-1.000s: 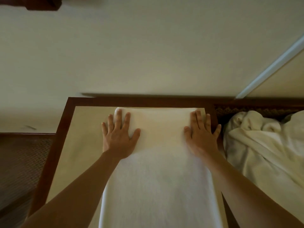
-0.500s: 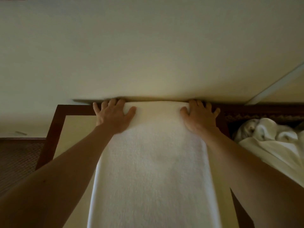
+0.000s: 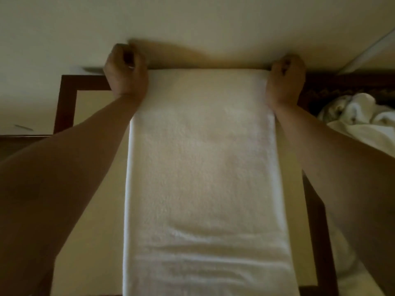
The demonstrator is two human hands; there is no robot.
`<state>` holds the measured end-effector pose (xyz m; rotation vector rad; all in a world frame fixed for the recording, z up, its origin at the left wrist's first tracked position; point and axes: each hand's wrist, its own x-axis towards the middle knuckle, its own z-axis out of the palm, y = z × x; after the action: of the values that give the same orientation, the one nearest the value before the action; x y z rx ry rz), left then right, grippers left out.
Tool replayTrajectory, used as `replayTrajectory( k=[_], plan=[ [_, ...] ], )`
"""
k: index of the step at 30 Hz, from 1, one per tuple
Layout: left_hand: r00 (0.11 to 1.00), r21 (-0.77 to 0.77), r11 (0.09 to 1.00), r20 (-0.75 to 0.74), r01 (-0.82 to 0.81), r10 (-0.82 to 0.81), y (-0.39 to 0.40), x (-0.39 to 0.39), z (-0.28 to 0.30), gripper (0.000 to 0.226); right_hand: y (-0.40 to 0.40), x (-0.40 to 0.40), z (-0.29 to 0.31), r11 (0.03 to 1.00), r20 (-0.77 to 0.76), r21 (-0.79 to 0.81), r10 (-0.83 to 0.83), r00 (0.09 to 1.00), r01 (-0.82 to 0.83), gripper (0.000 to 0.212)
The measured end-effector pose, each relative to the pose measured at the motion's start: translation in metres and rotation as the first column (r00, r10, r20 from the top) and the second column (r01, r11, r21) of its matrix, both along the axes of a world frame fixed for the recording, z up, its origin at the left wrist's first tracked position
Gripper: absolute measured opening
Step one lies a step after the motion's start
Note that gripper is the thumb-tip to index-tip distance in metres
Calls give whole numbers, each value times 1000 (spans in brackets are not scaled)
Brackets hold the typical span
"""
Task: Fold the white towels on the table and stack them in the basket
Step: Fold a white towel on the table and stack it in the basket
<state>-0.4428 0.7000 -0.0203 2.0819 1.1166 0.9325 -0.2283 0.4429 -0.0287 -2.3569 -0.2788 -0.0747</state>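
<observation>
The white towel point(image 3: 205, 167) lies long and flat on the table point(image 3: 66, 99), and the left hand point(image 3: 126, 71) and the right hand point(image 3: 285, 80) each hold one far corner with curled fingers, while crumpled towels point(image 3: 363, 122) lie at the right.

A plain cream wall point(image 3: 192, 22) fills the upper view. A pale strip point(image 3: 367, 52), perhaps trim, crosses its right side. Light is dim.

Tabletop point(image 3: 94, 189): pale surface, dark wooden frame. One long white towel point(image 3: 205, 178) lies flat lengthwise, reaching the far edge, nearer the right edge.
</observation>
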Motion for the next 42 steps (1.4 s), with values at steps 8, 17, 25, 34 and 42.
replayTrajectory(
  k=[8, 17, 25, 34, 42],
  plan=[
    [631, -39, 875, -678, 482, -377, -158, -98, -17, 67, -76, -154, -7, 658, -143, -571, 510, 848, -492, 64],
    [542, -94, 892, -765, 442, -348, -294, -240, -20, 71, -205, -291, -12, 628, -191, -582, 512, 838, -516, 73],
    [584, -79, 935, -762, 346, -281, -385, -379, -19, 69, -357, -382, -17, 669, -191, -611, 396, 898, -424, 64],
    [924, -616, 705, -104, -350, 368, -400, -406, -9, 25, -386, -415, -4, 989, -215, -15, 138, 967, -145, 28],
    [914, -945, 323, 83, -54, 397, -355, -402, -26, 21, -364, -398, -2, 964, -568, 247, 59, 821, 101, 24]
  ],
)
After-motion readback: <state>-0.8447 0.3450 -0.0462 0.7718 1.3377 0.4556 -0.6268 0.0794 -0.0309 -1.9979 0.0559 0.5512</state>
